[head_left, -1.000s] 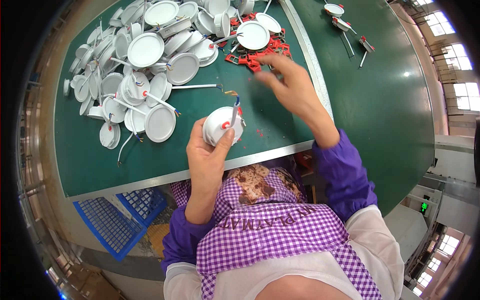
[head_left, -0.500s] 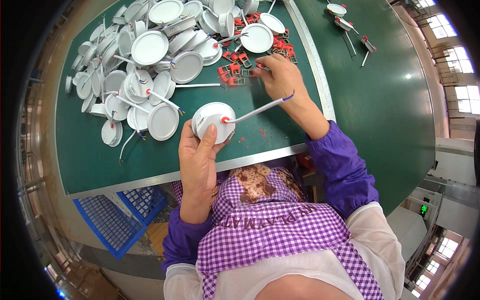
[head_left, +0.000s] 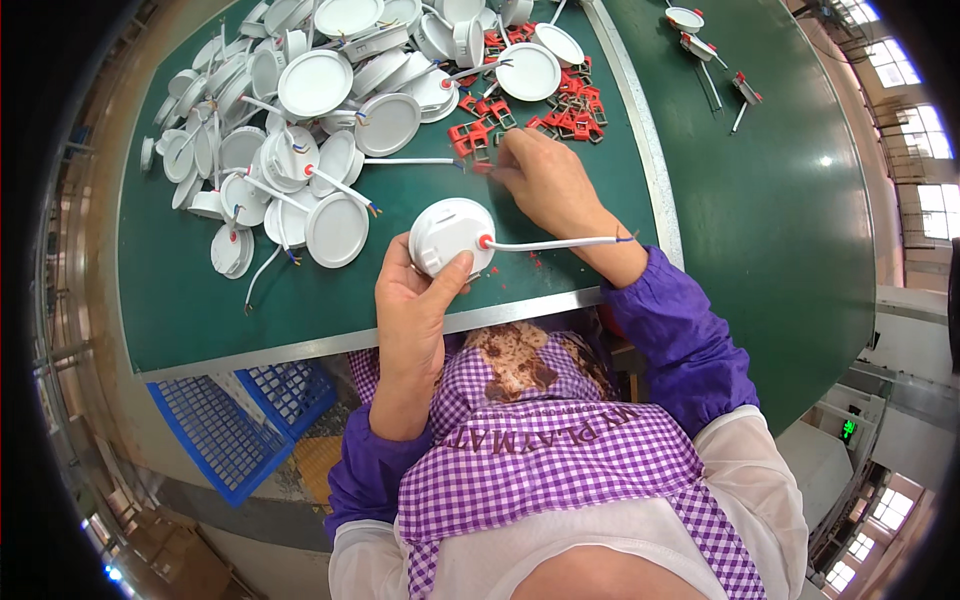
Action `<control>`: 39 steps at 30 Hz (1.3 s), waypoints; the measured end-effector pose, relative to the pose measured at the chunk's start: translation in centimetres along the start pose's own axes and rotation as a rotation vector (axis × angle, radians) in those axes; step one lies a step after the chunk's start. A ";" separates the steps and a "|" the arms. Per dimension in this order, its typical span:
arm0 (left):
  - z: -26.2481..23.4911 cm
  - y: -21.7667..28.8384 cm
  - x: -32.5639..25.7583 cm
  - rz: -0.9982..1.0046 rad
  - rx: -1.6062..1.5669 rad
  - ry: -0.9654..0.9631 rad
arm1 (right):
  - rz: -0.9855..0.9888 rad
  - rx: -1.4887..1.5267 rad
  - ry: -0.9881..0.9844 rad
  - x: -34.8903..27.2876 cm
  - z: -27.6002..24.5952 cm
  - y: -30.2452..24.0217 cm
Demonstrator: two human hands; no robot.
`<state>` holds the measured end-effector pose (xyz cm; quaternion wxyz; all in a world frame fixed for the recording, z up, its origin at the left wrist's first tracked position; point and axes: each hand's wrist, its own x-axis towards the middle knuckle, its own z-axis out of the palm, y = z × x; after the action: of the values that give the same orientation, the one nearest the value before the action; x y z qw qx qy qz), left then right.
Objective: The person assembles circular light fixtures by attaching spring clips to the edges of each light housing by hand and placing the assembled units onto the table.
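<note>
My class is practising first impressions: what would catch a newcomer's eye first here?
Probably the heap of round white light fittings, covering the upper left of the green table. Next, one white fitting held by the left grip near the table's front edge, its cable stretching right. Then, red clips at the heap's right, beside the right grip.

Looks like smooth matt plastic on the round lamp (head_left: 448,232), red plastic and metal on the clips (head_left: 583,124), dull metal on the edge strip (head_left: 530,310), woven cloth on the apron (head_left: 560,455).
</note>
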<state>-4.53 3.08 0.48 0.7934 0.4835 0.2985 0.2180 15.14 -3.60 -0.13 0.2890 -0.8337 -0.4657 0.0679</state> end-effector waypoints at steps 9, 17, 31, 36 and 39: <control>1.5 0.9 0.3 0.042 -0.146 -0.035 | 0.199 0.706 -0.030 -1.7 -3.9 -0.2; 2.3 0.1 1.1 0.182 0.187 0.024 | -0.159 0.269 0.054 -5.5 -4.8 -4.1; 1.6 -0.1 1.7 0.258 0.335 -0.091 | -0.259 0.255 0.131 -6.3 -3.4 -3.6; 1.1 0.0 2.0 0.188 0.369 -0.212 | -0.204 0.254 0.113 -7.3 -3.4 -3.2; 1.2 -0.9 1.7 0.128 0.306 -0.233 | -0.178 0.284 0.077 -7.5 -3.5 -2.2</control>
<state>-2.42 3.02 -0.31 0.7243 0.6385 0.2031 0.1627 10.65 -10.30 2.77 0.4264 -0.7418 -0.5120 0.0753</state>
